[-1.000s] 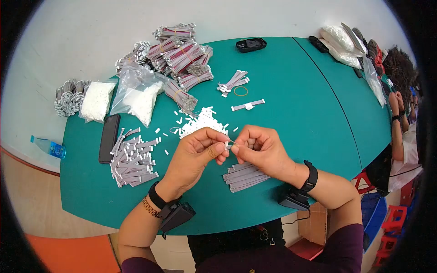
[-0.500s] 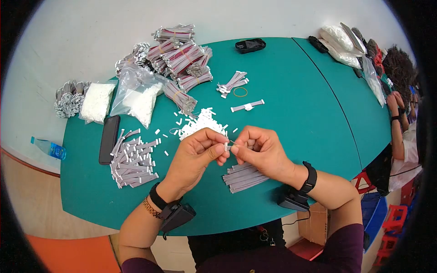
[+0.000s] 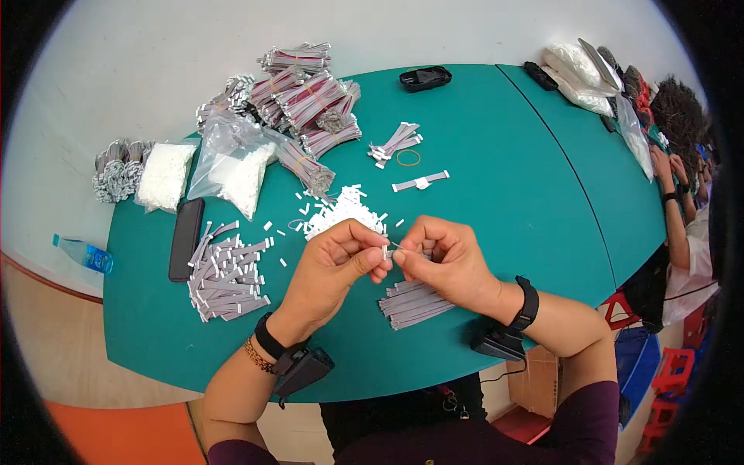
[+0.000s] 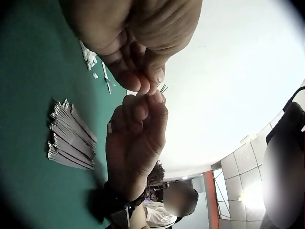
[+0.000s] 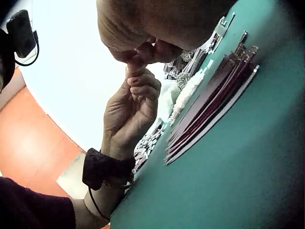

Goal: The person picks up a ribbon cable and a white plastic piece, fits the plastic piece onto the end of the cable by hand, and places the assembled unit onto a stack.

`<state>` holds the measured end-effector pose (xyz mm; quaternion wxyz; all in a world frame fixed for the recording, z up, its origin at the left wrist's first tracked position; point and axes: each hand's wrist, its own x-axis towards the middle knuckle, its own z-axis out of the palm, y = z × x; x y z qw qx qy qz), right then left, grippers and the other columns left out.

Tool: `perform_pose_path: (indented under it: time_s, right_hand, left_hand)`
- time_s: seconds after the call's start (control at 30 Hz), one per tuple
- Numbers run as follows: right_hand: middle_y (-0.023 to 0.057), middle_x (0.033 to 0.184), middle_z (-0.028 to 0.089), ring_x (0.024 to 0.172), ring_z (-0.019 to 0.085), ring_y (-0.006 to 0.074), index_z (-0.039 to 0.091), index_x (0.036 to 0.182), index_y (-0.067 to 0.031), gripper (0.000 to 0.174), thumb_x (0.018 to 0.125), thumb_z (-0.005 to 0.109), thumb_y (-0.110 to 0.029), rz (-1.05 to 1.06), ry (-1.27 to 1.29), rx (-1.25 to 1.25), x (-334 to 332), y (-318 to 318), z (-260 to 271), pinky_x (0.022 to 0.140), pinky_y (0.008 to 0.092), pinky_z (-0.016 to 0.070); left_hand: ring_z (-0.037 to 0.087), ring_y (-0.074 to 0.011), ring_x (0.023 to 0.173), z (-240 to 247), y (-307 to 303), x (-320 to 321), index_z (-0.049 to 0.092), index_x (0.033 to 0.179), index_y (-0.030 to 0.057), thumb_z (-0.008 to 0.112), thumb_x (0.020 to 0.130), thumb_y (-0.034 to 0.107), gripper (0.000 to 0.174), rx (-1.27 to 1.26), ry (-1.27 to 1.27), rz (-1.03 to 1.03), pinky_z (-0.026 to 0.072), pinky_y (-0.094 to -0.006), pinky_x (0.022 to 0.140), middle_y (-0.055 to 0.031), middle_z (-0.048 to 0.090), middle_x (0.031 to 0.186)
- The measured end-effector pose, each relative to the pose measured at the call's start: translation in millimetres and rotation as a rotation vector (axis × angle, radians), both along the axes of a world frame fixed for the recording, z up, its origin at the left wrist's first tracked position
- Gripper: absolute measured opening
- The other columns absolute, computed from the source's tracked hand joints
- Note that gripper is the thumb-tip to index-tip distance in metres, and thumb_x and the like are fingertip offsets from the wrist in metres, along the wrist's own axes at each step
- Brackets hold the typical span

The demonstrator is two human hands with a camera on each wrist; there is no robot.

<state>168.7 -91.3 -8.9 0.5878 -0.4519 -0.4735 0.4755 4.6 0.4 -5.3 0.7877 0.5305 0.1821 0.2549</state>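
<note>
On the left of the green counter [image 3: 527, 178], a loose pile of short grey cables [image 3: 229, 275] is set beside a dark phone [image 3: 186, 240]. Farther right, the left hand [image 3: 337, 260] is raised, its forearm angled up and inward; a small white connector [image 3: 386, 252] is pinched in its curled fingers, well above the counter. Beyond the 2 hands, white pieces [image 3: 346, 209] are heaped. The right hand [image 3: 446, 260] is held opposite, forearm slanted inward, its fingers curled and closed on a thin strand [image 3: 397, 245] near the connector. Below it, flat grey cables [image 3: 415, 304] are laid side by side.
</note>
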Motion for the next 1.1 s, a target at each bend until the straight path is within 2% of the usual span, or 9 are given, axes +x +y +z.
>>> perform_pose_path:
  time_s: [0.33, 0.67, 0.93, 1.1]
  right_hand:
    - [-0.0047, 0.063, 0.054, 0.056, 0.045, -0.0013, 0.053, 0.078, -0.0046, 0.012, 0.085, 0.062, -0.007, -0.009, 0.009, 0.001, -0.8, -0.2, 0.3, 0.048, 0.0159, 0.0328]
    - [-0.0055, 0.061, 0.053, 0.054, 0.043, -0.0022, 0.053, 0.076, -0.0047, 0.012, 0.085, 0.062, -0.007, 0.011, -0.031, -0.033, 2.4, 0.6, 0.6, 0.046, 0.0162, 0.0297]
    - [-0.005, 0.062, 0.052, 0.054, 0.043, -0.0016, 0.053, 0.074, -0.0038, 0.012, 0.084, 0.062, -0.006, -0.012, -0.014, -0.076, 1.3, -0.2, 4.7, 0.046, 0.0163, 0.0307]
    - [-0.0045, 0.062, 0.054, 0.055, 0.045, -0.0012, 0.054, 0.075, -0.0034, 0.012, 0.084, 0.062, -0.006, -0.024, -0.017, -0.086, 1.3, 0.1, 3.3, 0.047, 0.0163, 0.0321]
  left_hand:
    - [0.059, -0.012, 0.073, -0.9, 0.6, -0.2, 0.057, 0.095, -0.0004, 0.06, 0.087, 0.007, 0.011, -0.013, -0.007, -0.01, 0.0479, -0.0246, 0.067, -0.0075, 0.062, 0.082]
    - [0.058, -0.0097, 0.072, 5.2, 1.8, -1.4, 0.059, 0.096, -0.0019, 0.06, 0.086, 0.005, 0.012, 0.139, 0.065, 0.01, 0.0479, -0.0223, 0.067, -0.0062, 0.062, 0.08]
    - [0.057, -0.0075, 0.074, 6.8, -1.2, -1.5, 0.061, 0.097, -0.0025, 0.064, 0.083, 0.004, 0.015, 0.272, 0.104, 0.076, 0.0466, -0.0198, 0.067, -0.0056, 0.064, 0.084]
    - [0.057, -0.0069, 0.075, 8.4, -0.6, -1.7, 0.061, 0.098, -0.0029, 0.064, 0.082, 0.002, 0.017, 0.268, 0.11, 0.055, 0.0468, -0.0196, 0.069, -0.0047, 0.064, 0.085]
